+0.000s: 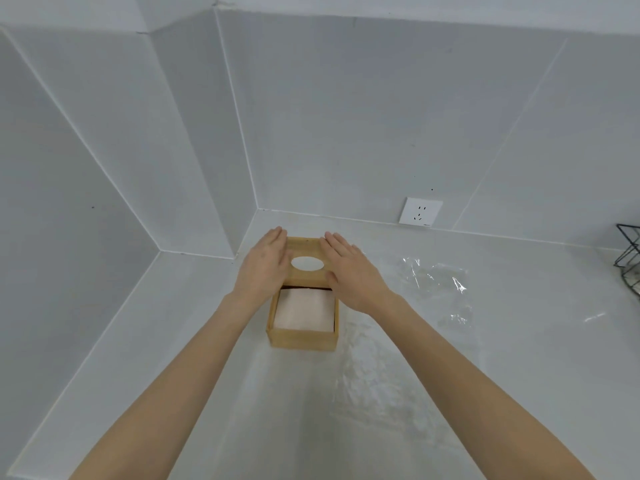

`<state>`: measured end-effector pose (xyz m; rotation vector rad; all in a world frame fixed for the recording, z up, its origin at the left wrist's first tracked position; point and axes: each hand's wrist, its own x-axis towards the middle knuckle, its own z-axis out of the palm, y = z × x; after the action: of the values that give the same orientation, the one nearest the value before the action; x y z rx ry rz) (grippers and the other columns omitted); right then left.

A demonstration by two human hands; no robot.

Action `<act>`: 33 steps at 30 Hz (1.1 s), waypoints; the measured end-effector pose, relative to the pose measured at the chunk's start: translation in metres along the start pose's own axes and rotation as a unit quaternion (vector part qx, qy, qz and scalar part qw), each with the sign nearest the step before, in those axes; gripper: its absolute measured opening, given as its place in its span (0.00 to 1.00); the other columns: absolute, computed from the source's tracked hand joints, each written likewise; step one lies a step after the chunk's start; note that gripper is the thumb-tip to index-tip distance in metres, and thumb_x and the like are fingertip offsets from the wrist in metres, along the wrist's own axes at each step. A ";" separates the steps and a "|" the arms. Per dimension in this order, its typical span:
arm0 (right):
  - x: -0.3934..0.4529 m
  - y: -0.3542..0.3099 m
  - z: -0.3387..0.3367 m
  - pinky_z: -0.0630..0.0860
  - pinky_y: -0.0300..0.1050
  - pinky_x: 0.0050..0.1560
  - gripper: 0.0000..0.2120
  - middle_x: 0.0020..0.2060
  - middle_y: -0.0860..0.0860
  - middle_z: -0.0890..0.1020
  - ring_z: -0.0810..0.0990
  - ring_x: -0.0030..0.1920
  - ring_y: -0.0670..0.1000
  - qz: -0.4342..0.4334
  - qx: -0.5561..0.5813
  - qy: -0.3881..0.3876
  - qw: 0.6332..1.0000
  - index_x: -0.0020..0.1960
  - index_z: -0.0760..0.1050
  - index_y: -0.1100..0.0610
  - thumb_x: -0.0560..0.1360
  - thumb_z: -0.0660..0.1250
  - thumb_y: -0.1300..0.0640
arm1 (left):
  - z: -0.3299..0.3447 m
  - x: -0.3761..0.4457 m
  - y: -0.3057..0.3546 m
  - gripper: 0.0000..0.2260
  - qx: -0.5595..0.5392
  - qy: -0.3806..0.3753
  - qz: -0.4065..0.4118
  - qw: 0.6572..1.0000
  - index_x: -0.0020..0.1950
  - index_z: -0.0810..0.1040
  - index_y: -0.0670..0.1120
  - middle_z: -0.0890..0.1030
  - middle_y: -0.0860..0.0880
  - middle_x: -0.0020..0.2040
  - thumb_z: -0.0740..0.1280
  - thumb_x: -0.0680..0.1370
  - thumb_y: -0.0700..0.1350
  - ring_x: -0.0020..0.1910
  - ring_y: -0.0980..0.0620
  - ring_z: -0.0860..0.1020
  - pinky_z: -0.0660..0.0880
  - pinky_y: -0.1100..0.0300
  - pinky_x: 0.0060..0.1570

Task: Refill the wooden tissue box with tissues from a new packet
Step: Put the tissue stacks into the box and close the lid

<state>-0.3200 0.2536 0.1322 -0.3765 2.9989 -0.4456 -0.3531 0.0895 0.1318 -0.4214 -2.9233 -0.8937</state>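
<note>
Head view showed a white counter that ran into a corner of grey tiled walls, so the work sat tucked far back from the edge. Two bare arms reached out from the bottom of the picture toward that corner.

On the counter stood the wooden tissue box. It was open at the near end, and a stack of pale tissues already lay flat inside it. A wooden lid with an oval hole covered only the far half of the box — it looked like it was being slid shut, though that was my guess.

The left hand lay flat along the left side of the lid and the right hand lay flat along the right side. All the fingers were stretched out straight, not curled, pressing the lid between them from both sides. Two hands likely kept the lid straight so it would not jam.

To the right lay a crumpled clear plastic wrapper, well apart from the box — probably the empty packet, put out of the way. A black wire rack peeked in at the right edge. A small white wall socket sat just above the counter.
</note>
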 end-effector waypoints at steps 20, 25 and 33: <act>-0.045 -0.012 0.015 0.51 0.44 0.74 0.27 0.73 0.55 0.62 0.58 0.74 0.54 -0.028 0.033 0.087 0.995 0.74 0.55 0.60 0.77 0.56 0.64 | 0.015 -0.064 -0.003 0.23 0.084 0.007 0.055 0.995 0.74 0.60 0.42 0.60 0.48 0.76 0.57 0.78 0.44 0.75 0.52 0.55 0.51 0.49 0.73; -0.059 -0.016 0.033 0.62 0.49 0.70 0.24 0.64 0.58 0.74 0.70 0.66 0.59 -0.039 0.050 0.123 0.990 0.69 0.66 0.63 0.72 0.57 0.64 | 0.030 -0.093 -0.010 0.28 0.105 0.045 0.055 0.992 0.69 0.68 0.40 0.69 0.44 0.71 0.50 0.71 0.48 0.71 0.47 0.66 0.63 0.43 0.68; -0.079 -0.020 0.063 0.60 0.48 0.69 0.24 0.64 0.56 0.76 0.73 0.66 0.55 -0.025 0.022 0.106 0.994 0.67 0.69 0.62 0.73 0.52 0.59 | 0.046 -0.121 -0.013 0.24 0.118 0.042 0.037 0.991 0.65 0.73 0.40 0.76 0.43 0.65 0.55 0.71 0.44 0.66 0.52 0.64 0.69 0.44 0.62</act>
<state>-0.2319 0.2373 0.0816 -0.4261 3.1838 -0.5896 -0.2392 0.0750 0.0707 -0.4591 -2.8676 -0.5338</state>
